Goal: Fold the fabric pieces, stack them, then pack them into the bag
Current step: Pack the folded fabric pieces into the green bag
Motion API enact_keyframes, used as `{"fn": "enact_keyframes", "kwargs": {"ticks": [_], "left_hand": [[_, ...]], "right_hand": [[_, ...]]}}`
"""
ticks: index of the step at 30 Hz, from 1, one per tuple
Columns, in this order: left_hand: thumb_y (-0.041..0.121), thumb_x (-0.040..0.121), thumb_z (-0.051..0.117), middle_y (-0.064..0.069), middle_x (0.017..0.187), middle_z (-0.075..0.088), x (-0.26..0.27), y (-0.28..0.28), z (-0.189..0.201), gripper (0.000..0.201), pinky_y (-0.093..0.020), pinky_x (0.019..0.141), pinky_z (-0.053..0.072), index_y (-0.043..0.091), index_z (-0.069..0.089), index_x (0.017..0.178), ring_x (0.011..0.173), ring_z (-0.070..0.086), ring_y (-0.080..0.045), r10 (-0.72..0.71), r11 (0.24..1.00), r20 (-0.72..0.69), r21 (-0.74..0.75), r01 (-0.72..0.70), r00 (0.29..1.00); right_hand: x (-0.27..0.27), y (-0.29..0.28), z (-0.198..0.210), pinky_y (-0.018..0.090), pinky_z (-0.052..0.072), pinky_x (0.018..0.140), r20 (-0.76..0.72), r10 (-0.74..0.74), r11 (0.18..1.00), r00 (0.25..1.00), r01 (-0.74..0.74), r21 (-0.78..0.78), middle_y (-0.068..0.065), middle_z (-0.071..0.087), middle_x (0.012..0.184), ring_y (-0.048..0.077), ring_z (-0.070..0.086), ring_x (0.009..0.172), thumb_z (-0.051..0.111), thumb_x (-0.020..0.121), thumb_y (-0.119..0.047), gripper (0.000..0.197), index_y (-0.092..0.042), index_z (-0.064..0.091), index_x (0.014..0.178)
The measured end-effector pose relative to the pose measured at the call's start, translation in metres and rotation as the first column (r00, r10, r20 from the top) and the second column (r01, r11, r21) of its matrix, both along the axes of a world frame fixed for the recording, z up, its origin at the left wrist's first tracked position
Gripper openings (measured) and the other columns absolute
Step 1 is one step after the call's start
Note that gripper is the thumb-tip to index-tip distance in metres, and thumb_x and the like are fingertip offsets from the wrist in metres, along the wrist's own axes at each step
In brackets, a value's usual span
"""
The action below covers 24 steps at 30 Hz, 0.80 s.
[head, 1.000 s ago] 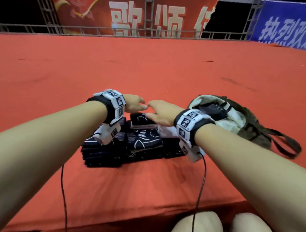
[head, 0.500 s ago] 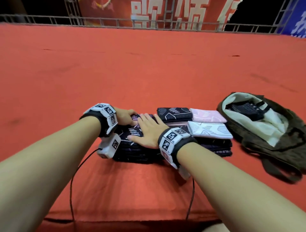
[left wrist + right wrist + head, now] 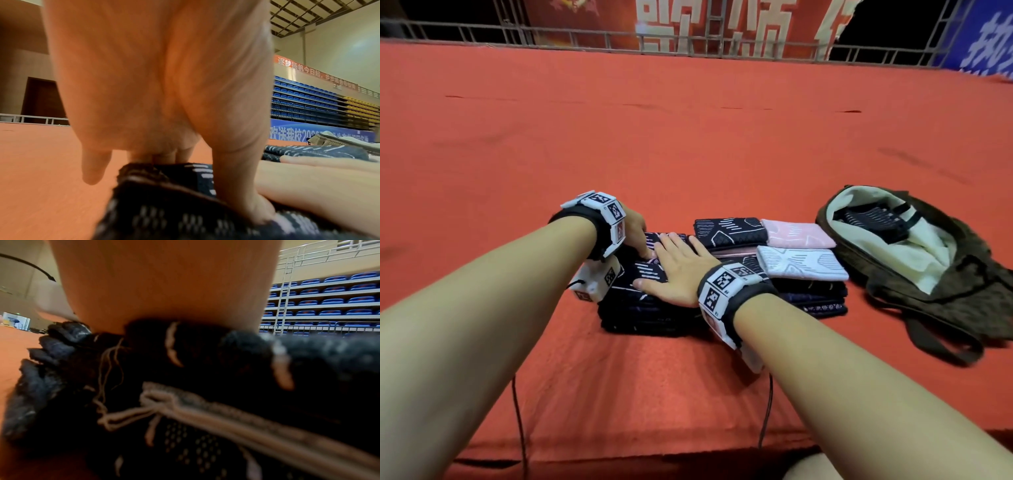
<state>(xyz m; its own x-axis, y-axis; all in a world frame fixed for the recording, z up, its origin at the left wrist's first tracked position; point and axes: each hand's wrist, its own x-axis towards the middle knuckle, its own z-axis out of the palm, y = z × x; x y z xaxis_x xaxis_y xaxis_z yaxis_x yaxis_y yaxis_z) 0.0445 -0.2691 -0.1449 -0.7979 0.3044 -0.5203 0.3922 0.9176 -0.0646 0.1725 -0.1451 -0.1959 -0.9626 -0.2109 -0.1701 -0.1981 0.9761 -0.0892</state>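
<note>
Folded fabric pieces in low stacks near the front edge of the red-covered platform [image 3: 688, 137]. The dark stack [image 3: 650, 308], navy knit with white line patterns, lies at the left of the group; a second stack [image 3: 811, 294] touches its right side, topped by a pink piece [image 3: 798, 234] and a white piece [image 3: 801, 263]. The right hand [image 3: 674, 270] lies flat on the dark stack, fingers straight and spread, pressing down and grasping nothing. The left hand [image 3: 635, 233] rests its thumb and fingertips on the stack's far left corner; whether it pinches a layer cannot be told. The olive bag [image 3: 945, 274], mouth open and pale lining exposed, lies just right of the stacks, a dark piece [image 3: 873, 219] already inside.

The knit appears soft, light and limp, with loose threads at the edges. A stack would likely sag or shed layers if lifted by one end; gripping top and bottom together, or both short sides, seems safest.
</note>
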Motion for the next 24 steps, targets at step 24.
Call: {"fn": "enact_keyframes", "kwargs": {"ticks": [24], "left_hand": [[0.044, 0.062, 0.093, -0.004, 0.099, 0.076, 0.006, -0.015, 0.030, 0.060, -0.040, 0.084, 0.061, 0.013, 0.066, 0.107, 0.091, 0.074, -0.024, 0.074, 0.963, 0.049, 0.255, -0.084, 0.996]], "right_hand": [[0.015, 0.006, 0.007, 0.048, -0.009, 0.126, -0.083, 0.039, 0.995, 0.996, -0.046, -0.089, 0.001, -0.012, 0.171, 0.013, -0.013, 0.156, 0.028, 0.096, -0.074, 0.095, -0.014, -0.001, 0.163]]}}
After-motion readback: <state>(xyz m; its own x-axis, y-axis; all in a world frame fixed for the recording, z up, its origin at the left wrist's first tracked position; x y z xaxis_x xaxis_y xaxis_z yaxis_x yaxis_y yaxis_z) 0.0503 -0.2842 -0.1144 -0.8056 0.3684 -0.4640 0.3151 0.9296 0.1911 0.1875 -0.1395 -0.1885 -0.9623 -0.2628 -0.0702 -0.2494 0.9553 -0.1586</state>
